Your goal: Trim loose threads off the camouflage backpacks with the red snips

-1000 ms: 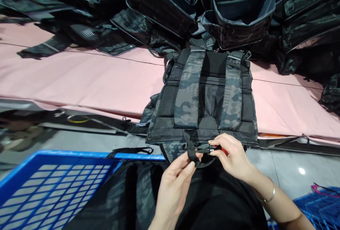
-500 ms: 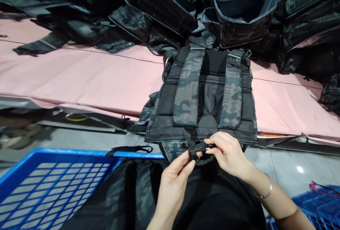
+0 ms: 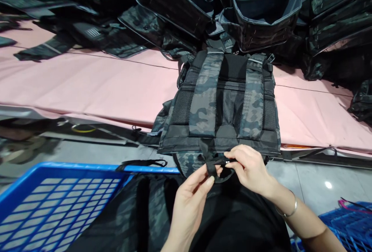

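1. As it lies with its padded back panel facing up, the black-and-grey camouflage fabric backpack (image 3: 229,106) rests on the pink cloth-covered surface (image 3: 101,89), its near end reaching over the near edge.
2. Two broad camouflage shoulder straps (image 3: 203,104) run from far to near along the panel, with dark mesh padding visible to the left and right of them.
3. At the near end, a narrow black webbing strap (image 3: 210,170) hangs from the backpack's bottom edge.
4. The left hand (image 3: 190,195) pinches this webbing strap between thumb and fingers.
5. The right hand (image 3: 250,166), just to its right, is closed narrowly on a small slim black implement (image 3: 228,162), which points left toward the webbing strap; its exact kind is too small to tell.
6. A thin silver-coloured metal bracelet (image 3: 290,210) circles the right wrist.
7. Near left stands a blue plastic lattice basket (image 3: 78,168), with dark camouflage fabric (image 3: 157,209) lying to its right.
8. At the near right, more blue plastic basketwork (image 3: 345,223) sits on the grey tiled floor (image 3: 312,178).
9. On the far side, dark bags crowd together; a box-shaped open bag with a grey lining (image 3: 269,9) stands just beyond the backpack.
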Tool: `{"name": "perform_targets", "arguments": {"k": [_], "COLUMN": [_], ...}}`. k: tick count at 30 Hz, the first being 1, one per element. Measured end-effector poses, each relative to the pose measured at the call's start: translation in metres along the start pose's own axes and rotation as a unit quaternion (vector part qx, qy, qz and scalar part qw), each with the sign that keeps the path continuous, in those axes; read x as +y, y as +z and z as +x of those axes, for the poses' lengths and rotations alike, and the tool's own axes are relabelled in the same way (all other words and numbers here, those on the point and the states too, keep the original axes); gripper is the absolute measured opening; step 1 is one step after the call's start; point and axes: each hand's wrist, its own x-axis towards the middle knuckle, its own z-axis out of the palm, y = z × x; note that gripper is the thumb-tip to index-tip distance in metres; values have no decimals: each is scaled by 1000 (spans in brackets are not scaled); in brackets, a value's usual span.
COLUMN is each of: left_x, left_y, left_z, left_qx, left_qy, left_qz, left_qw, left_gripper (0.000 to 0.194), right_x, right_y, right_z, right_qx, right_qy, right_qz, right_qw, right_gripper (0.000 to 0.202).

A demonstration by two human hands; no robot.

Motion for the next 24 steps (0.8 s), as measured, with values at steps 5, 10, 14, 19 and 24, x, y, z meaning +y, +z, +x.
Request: {"name": "perform_targets", "arguments": {"k": [5,10,14,19,24], "left_x": [1,2,0,-2,-6], "left_y": [1,6,7,5,4], "left_z": [-2,-2,-2,-2,-2], "left_qx": [7,13,38,47,50], "left_qy": [-15,-22,-27,-35,-33], "left_qz": [-31,-53,-69,-55,-2], "left_qw": [999,998,997,997,998], "left_gripper": [38,40,41,43,52], "right_x": [-2,-5,-9,-10,-13], "right_y": [0,-3,-2,1,-4], "right_z": [-4,-8,-7,-6,-8], "right_qx": [17,-17,-29,-22,27], "right_qy": [-12,-31,-31,-32,7], "right_qz": [-6,-17,-41,-53,11], "right_qw": [1000,999,998,998,1000], "right_gripper": [10,12,14,12,9]}}
